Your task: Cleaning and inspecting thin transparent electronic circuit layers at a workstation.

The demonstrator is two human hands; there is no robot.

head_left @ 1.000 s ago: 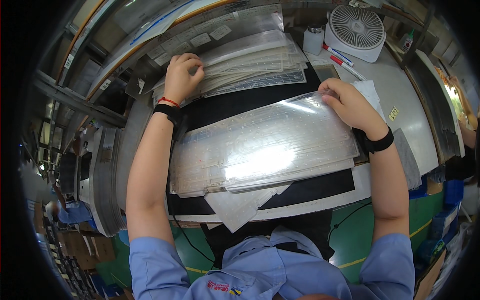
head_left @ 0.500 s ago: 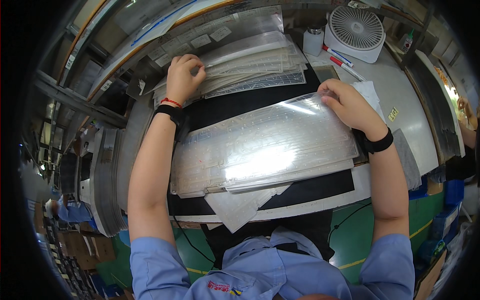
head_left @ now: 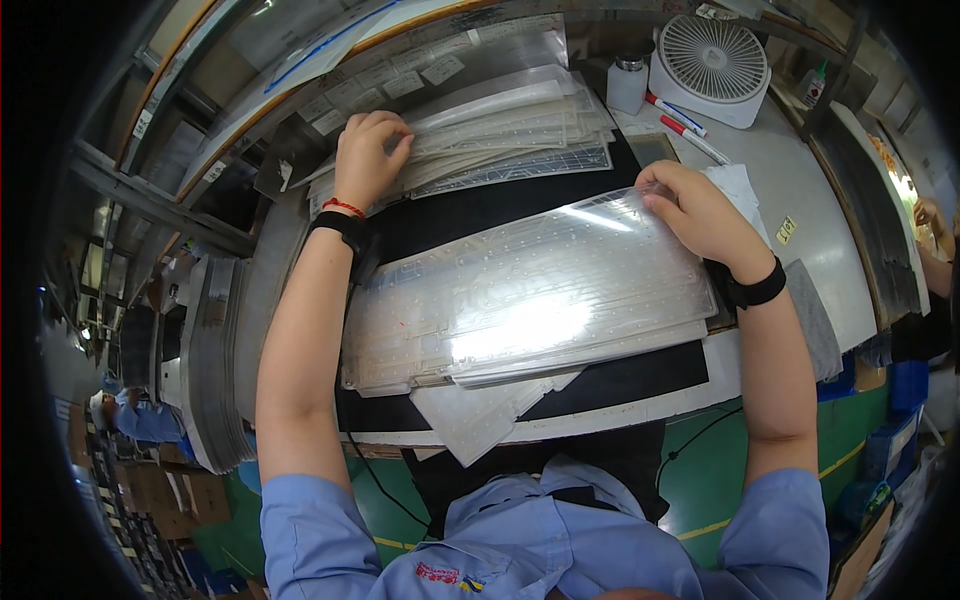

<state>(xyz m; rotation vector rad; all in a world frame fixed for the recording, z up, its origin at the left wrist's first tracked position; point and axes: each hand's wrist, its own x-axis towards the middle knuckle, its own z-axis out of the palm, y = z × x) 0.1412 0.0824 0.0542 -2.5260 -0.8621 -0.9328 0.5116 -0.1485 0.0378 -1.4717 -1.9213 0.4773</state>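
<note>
In the middle of the bench lies a stack of clear plastic sheets (head_left: 560, 270), dotted with small marks and shining under the light. My right hand (head_left: 700, 215) is closed at its far right corner, thumb and fingers pinching the edge of the top sheet. My left hand (head_left: 368, 160) is at the left end of a second pile of clear sheets (head_left: 520, 135) farther back. Its fingers are curled toward the thumb, and what lies between them cannot be made out. A smaller loose sheet (head_left: 475, 415) sticks out under the front stack, over the bench's near edge.
A black mat (head_left: 640, 375) lies beneath the sheets. At the back right are a white fan (head_left: 712, 65), a pump bottle (head_left: 627, 85) and red and blue markers (head_left: 690, 135). Grey panels (head_left: 215, 370) stand at the left. Another person's hand (head_left: 935, 220) shows at the far right.
My left hand has shifted very slightly to the right. The right hand and the sheets look almost unmoved.
</note>
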